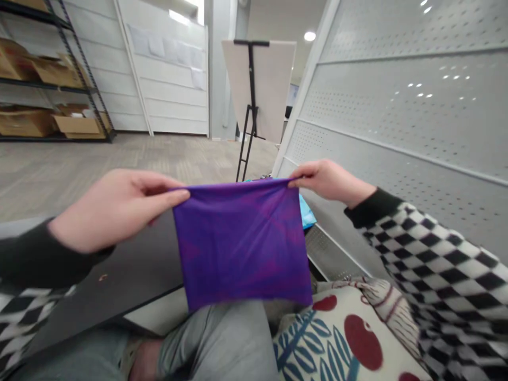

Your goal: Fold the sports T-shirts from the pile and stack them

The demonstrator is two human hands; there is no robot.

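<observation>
A purple cloth (242, 243) with faint magenta patches hangs stretched between my two hands, above my lap. My left hand (119, 203) pinches its upper left corner between thumb and fingers. At the upper right corner, my right hand (323, 180) grips the fabric the same way. The top edge is pulled nearly straight, while the lower edge hangs loose over my knee. Behind the cloth, part of a light blue item (307, 212) shows at the right; most of it is hidden.
A dark grey tabletop (138, 264) lies at the left with a small ring-like object (103, 277) on it. To the right sit a patterned cushion (329, 338) and a perforated white panel (397, 106). Farther off stand an easel (252, 79) and a shelf with cardboard boxes (81, 124).
</observation>
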